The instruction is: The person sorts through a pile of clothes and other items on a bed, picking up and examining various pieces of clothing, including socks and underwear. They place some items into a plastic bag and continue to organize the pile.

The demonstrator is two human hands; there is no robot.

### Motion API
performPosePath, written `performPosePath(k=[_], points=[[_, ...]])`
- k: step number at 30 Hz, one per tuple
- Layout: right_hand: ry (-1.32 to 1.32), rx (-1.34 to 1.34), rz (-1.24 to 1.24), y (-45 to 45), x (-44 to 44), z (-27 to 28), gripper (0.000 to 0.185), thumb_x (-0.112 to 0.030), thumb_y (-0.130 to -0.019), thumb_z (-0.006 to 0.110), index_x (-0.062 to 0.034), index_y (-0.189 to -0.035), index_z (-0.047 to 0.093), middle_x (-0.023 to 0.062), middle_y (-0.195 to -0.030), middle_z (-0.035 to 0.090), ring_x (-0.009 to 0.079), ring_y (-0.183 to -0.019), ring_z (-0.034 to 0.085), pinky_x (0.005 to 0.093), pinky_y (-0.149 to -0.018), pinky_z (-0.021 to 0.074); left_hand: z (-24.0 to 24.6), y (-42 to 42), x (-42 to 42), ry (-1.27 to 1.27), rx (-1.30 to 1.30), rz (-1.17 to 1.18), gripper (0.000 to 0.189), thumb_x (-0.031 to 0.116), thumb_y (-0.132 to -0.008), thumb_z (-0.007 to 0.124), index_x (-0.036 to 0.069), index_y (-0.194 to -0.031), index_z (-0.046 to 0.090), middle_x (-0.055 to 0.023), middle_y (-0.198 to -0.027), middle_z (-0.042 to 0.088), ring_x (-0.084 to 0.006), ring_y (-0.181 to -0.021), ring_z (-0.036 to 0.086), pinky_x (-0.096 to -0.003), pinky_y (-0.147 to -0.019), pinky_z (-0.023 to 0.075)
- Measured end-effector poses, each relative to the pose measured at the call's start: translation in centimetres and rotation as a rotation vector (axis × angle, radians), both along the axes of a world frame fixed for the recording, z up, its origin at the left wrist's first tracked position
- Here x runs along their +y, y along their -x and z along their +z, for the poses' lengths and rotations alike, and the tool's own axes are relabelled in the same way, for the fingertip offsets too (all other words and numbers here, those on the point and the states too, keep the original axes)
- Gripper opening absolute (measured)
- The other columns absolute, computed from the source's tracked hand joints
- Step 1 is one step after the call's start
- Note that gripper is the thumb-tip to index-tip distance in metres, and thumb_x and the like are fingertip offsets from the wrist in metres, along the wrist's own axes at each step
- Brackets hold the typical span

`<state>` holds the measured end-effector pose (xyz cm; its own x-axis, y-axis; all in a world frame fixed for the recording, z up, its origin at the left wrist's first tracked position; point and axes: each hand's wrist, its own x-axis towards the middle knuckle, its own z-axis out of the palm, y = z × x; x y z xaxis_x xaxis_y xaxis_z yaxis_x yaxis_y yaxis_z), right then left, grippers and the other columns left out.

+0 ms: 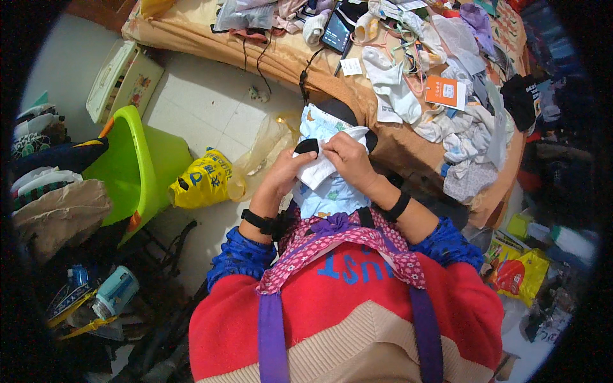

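My left hand (285,168) grips the left side of a white sock (317,172) with a black end, its thumb on the fabric. The fingers of my right hand (348,157) pinch the same sock from the right. Beneath both hands, a light blue printed cloth garment (334,194) lies across my lap, over a pink flowered apron (335,239). Another black patch of fabric shows just right of my right hand; whether it belongs to the same sock I cannot tell.
Ahead is a bed edge (268,62) heaped with white socks (390,81), small clothes, a smartphone (337,29) and an orange tag (443,91). A green plastic tub (143,163) and a yellow plastic bag (206,179) are on the left. Another yellow bag (522,277) lies at right.
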<state>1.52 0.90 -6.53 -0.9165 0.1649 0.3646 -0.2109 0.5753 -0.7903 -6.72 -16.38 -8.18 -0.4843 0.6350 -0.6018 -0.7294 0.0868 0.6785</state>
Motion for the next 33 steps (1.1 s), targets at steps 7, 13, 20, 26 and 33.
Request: performPosePath(k=[7, 13, 20, 26, 33], points=[[0.150, -0.150, -0.045, -2.0, 2.2, 0.5, 0.006, -0.006, -0.078, 0.063, 0.0000, -0.081, 0.063, 0.0137, -0.081, 0.060, 0.0320, -0.077, 0.060, 0.0379, -0.065, 0.0475, -0.3, 0.1, -0.1, -0.022, -0.019, 0.045, 0.029, 0.018, -0.084, 0.068, -0.001, -0.105, 0.062, -0.0058, -0.089, 0.066, -0.0146, -0.075, 0.064, -0.0279, -0.065, 0.0507], [-0.263, -0.631, -0.170, -7.2, 7.8, -0.8, 0.010, -0.005, -0.078, 0.061, 0.0005, -0.086, 0.062, 0.0140, -0.084, 0.060, 0.0306, -0.080, 0.061, 0.0373, -0.072, 0.0482, -0.5, 0.3, -0.1, -0.017, -0.004, 0.049, 0.033, 0.018, -0.084, 0.067, -0.003, -0.108, 0.061, -0.0081, -0.093, 0.067, -0.0164, -0.079, 0.065, -0.0291, -0.069, 0.0515], [0.128, -0.422, -0.208, -5.6, 7.1, -0.6, 0.017, -0.003, -0.076, 0.056, 0.0011, -0.091, 0.062, 0.0183, -0.090, 0.059, 0.0345, -0.088, 0.059, 0.0415, -0.077, 0.0472, 0.2, 0.2, 0.1, -0.048, -0.045, 0.040, 0.032, 0.018, -0.085, 0.066, -0.002, -0.109, 0.061, -0.0077, -0.096, 0.067, -0.0171, -0.081, 0.065, -0.0290, -0.071, 0.0515], [0.044, -0.242, -0.253, -1.9, 6.5, -2.3, 0.035, -0.011, -0.073, 0.062, -0.0010, -0.107, 0.060, 0.0183, -0.107, 0.055, 0.0339, -0.106, 0.052, 0.0391, -0.093, 0.0419, 0.3, 0.4, -0.4, -0.022, 0.044, 0.002, 0.033, 0.019, -0.085, 0.067, 0.002, -0.112, 0.059, -0.0046, -0.096, 0.066, -0.0169, -0.082, 0.064, -0.0308, -0.074, 0.0512], [0.158, -0.361, -0.212, -2.5, 8.3, -3.5, 0.021, -0.015, -0.074, 0.068, -0.0010, -0.087, 0.061, 0.0099, -0.085, 0.060, 0.0245, -0.090, 0.058, 0.0359, -0.079, 0.0458, -0.1, 0.5, -0.6, 0.083, 0.220, -0.058, 0.034, 0.016, -0.085, 0.067, 0.003, -0.115, 0.058, -0.0036, -0.101, 0.064, -0.0144, -0.087, 0.060, -0.0294, -0.076, 0.0488]])
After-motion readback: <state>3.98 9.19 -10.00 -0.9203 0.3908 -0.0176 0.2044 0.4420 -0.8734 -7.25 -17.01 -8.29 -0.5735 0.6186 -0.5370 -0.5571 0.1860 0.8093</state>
